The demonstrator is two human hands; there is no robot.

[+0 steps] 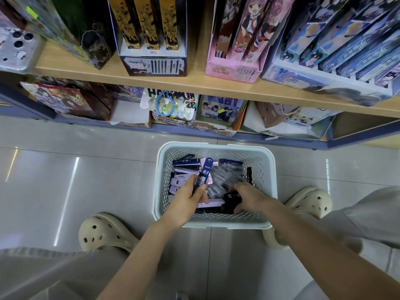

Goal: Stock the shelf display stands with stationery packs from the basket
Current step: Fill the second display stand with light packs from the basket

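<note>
Floor (86,169): glossy pale grey tiles streaked with light reflections; the basket stands on it in front of the shelving.
Shelf (194,81): wooden board above the basket, carrying 3 printed display stands side by side: black-and-gold stand (151,29), pink stand (236,40), blue stand (346,50). Each holds tall narrow packs upright.
Lower shelf (249,140): printed bags and cartons, partly hidden under the board.
Basket (263,169): pale blue-grey and rectangular with perforated walls, set between left clog (104,231) and right clog (307,202). It holds a loose heap of stationery packs (225,180) in dark blue, white and clear.
Left arm (138,256): bare, reaches down over the near-left rim.
Left hand (188,200): inside the basket at left, fingers and thumb curled round the lower end of a dark blue pack (204,173); grip closed on it.
Dark blue pack: tilted, nearly upright, with white lettering; its upper end projects past the fingers, over the heap.
Right arm (313,241): bare, crosses the near-right rim.
Right hand (249,195): palm down on the heap at near right, fingers bent down among clear packs, thumb at the near side of a black pack (232,199). Fingertips are hidden, so whether it grips cannot be told.
Black pack: lies flat, touching the right hand on its left side, beside a white pack (211,203).
Hands: apart, with the black pack between them.
</note>
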